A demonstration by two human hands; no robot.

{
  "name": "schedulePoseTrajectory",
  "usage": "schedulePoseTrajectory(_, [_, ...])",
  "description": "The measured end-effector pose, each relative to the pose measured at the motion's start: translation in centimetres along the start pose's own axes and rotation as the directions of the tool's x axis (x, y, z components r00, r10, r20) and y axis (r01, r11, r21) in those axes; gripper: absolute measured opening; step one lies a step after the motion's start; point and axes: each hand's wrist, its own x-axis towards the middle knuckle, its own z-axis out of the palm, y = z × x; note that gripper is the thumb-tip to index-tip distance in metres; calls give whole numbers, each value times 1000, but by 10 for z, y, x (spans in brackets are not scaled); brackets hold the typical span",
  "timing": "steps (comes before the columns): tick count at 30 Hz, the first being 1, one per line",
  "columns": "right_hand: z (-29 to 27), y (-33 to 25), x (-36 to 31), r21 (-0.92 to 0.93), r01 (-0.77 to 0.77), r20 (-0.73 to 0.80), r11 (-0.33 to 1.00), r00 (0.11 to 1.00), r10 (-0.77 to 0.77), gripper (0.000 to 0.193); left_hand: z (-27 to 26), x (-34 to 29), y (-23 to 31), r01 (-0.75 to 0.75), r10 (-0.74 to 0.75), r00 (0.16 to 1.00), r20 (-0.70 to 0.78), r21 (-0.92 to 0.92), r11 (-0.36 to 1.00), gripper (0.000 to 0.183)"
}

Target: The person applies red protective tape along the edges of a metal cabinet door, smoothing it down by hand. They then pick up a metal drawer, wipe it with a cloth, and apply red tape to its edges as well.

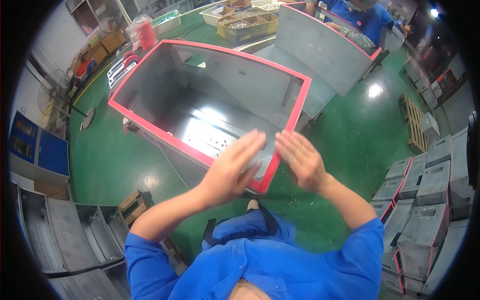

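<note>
A large grey metal cabinet box lies in front of me with its open side up. A red strip runs all around its rim. My left hand is over the near corner of the box, fingers stretched out and thumb apart, holding nothing. At the right-hand rim, my right hand has its slightly blurred fingers extended, their tips at the red strip. Whether those tips press on it is hard to tell. Inside the box, a bright reflection and several small holes show on the bottom panel.
Another red-edged grey box stands beyond, with a person in blue behind it. Divided bins of small parts and a red roll in plastic sit at the back. Grey boxes are stacked right; metal housings stand left.
</note>
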Motion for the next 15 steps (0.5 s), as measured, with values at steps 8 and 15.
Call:
schedulePoseTrajectory(8, [16, 34, 1, -70, 1, -36, 998, 999, -3, 39, 36, -50, 5, -336, 323, 941, 99, 375, 864, 42])
schedulePoseTrajectory(15, [38, 158, 11, -258, -295, -108, 920, 955, 276, 58, 42, -51, 0, -332, 348, 937, 18, 345, 878, 38])
